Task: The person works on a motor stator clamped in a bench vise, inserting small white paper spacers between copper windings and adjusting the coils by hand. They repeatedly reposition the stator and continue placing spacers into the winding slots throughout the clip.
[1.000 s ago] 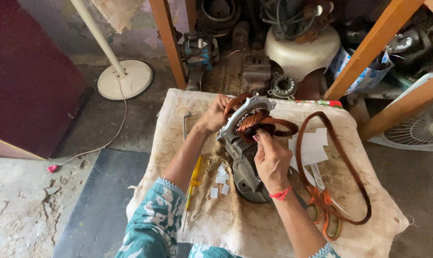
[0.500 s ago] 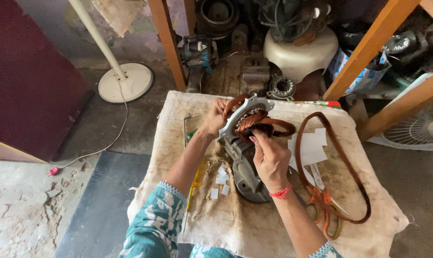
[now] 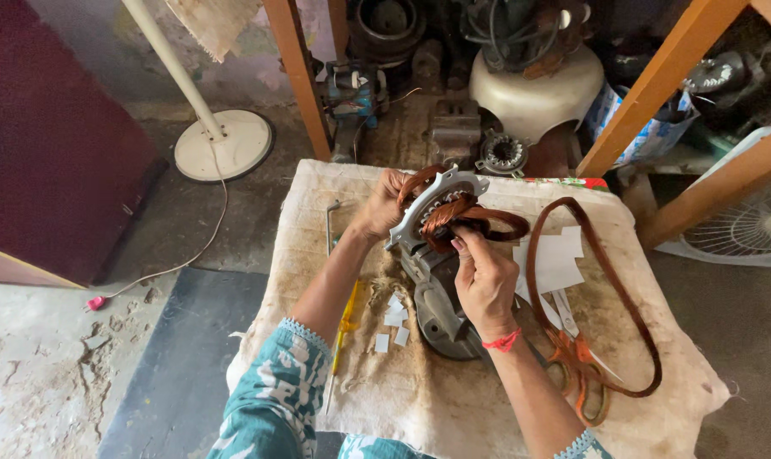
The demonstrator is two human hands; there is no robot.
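Little has shifted: left hand (image 3: 384, 204) still steadies the stator (image 3: 436, 212), right hand (image 3: 483, 276) apparently pinching copper coil (image 3: 470, 217) (fingertips hidden).

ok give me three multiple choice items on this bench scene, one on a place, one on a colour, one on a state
1. Where do the scissors lie?
A. right of the motor stator
B. on the floor
C. on the fan base

2. What colour is the screwdriver handle?
A. blue
B. yellow
C. black

3. What is the right hand doing?
A. resting flat on the cloth
B. holding the scissors
C. pinching the copper coil

Answers: 1 A, they rest on the cloth beside the loose copper loop. 2 B, it shows yellow near the left forearm. 3 C, its fingers close on the winding while the left hand steadies the stator.
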